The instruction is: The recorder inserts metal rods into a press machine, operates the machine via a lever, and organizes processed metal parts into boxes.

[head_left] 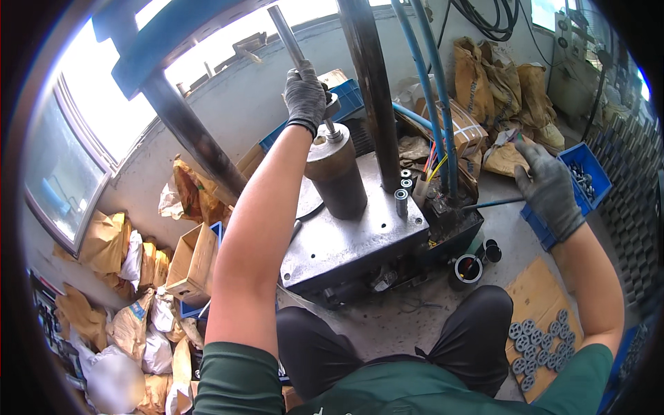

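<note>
My left hand (306,99), in a grey glove, is wrapped round a shiny metal rod (286,33) that slants up behind it. Beside its fingers shows a metal ring-shaped part (333,106), directly above a thick steel cylinder (335,169) with a pin standing in its top. That cylinder rests upright on a steel plate (346,238) between dark press columns. Out to the right, my gloved right hand (550,188) holds its thumb and fingers apart, partly over a blue bin (595,181) of small metal parts. I see nothing in its grip.
Small metal cylinders (401,203) stand on the plate's right corner. Blue pipes (436,90) rise behind it. Several grey wheel-shaped parts (543,344) lie on cardboard (523,294) at lower right. Metal cups (465,272) stand on the floor. Paper sacks (131,325) crowd the left.
</note>
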Demonstrator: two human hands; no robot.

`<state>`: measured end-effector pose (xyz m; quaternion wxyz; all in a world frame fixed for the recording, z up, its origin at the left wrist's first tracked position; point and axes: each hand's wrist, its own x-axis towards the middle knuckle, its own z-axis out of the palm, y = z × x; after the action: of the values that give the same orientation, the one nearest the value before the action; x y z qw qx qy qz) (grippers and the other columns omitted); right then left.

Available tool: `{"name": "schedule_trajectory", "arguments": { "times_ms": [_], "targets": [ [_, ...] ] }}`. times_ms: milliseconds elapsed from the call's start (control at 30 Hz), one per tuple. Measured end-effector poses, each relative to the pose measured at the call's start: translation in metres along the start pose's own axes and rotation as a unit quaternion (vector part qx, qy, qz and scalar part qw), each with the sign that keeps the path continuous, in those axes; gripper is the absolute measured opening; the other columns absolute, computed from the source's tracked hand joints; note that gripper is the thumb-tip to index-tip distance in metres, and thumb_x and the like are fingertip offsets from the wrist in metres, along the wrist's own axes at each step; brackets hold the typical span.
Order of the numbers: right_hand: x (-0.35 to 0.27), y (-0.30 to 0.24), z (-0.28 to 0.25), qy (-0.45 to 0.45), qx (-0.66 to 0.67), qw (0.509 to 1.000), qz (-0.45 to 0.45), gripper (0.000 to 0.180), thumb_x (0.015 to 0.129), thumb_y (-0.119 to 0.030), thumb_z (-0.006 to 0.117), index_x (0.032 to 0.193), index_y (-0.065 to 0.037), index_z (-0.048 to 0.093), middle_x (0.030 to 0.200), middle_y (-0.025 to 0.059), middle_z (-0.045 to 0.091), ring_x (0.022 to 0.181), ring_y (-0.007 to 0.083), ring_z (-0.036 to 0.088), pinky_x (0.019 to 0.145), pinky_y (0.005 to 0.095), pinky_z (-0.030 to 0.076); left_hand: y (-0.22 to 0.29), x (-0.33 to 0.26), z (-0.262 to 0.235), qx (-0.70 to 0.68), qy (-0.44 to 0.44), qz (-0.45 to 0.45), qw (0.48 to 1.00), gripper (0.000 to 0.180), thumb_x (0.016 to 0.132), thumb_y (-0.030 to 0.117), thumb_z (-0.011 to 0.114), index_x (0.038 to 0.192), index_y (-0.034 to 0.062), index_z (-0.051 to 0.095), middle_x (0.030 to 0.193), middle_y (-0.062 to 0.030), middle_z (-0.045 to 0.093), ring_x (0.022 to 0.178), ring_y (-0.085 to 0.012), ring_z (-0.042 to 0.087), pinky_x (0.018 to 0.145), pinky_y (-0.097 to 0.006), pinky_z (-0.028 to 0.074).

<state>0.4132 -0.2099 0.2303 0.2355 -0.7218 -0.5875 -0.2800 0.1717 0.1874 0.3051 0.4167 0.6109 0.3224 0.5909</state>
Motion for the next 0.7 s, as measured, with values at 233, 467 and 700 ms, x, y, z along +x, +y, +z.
{"name": "schedule_trajectory", "arguments": {
  "times_ms": [233, 467, 700],
  "targets": [
    [-0.068, -0.010, -0.022, -0.141, 0.024, 0.989, 0.023, 0.036, 0.088, -0.009, 0.065, 0.124, -0.002, 0.069, 0.104, 0.0218, 0.071, 0.087, 0.0409, 0.070, 0.080, 0.0466, 0.058, -0.004, 0.003, -0.004, 0.032, -0.036, 0.035, 0.998, 0.047, 0.109, 0.053, 0.050, 0.103, 0.0068, 0.053, 0.068, -0.0056, 0.057, 0.050, -0.0150, 0.059, 0.043, -0.032, 0.052],
    [-0.071, -0.002, -0.032, -0.310, 0.116, 0.943, -0.037, 0.034, 0.080, -0.009, 0.066, 0.112, -0.004, 0.075, 0.090, 0.0195, 0.071, 0.086, 0.0405, 0.070, 0.080, 0.0472, 0.057, -0.004, 0.003, -0.004, 0.040, -0.025, 0.030, 0.998, 0.051, 0.109, 0.055, 0.047, 0.103, 0.0051, 0.053, 0.065, -0.0060, 0.057, 0.051, -0.0161, 0.059, 0.045, -0.033, 0.051],
    [-0.093, -0.026, -0.037, -0.292, 0.121, 0.948, -0.041, 0.031, 0.079, -0.008, 0.066, 0.108, -0.006, 0.077, 0.090, 0.0180, 0.072, 0.082, 0.0396, 0.070, 0.075, 0.0468, 0.057, -0.007, 0.000, -0.009, 0.046, -0.024, 0.036, 0.998, 0.045, 0.110, 0.051, 0.051, 0.105, 0.0065, 0.055, 0.067, -0.0050, 0.058, 0.050, -0.0148, 0.058, 0.045, -0.032, 0.051]
  ]
}}
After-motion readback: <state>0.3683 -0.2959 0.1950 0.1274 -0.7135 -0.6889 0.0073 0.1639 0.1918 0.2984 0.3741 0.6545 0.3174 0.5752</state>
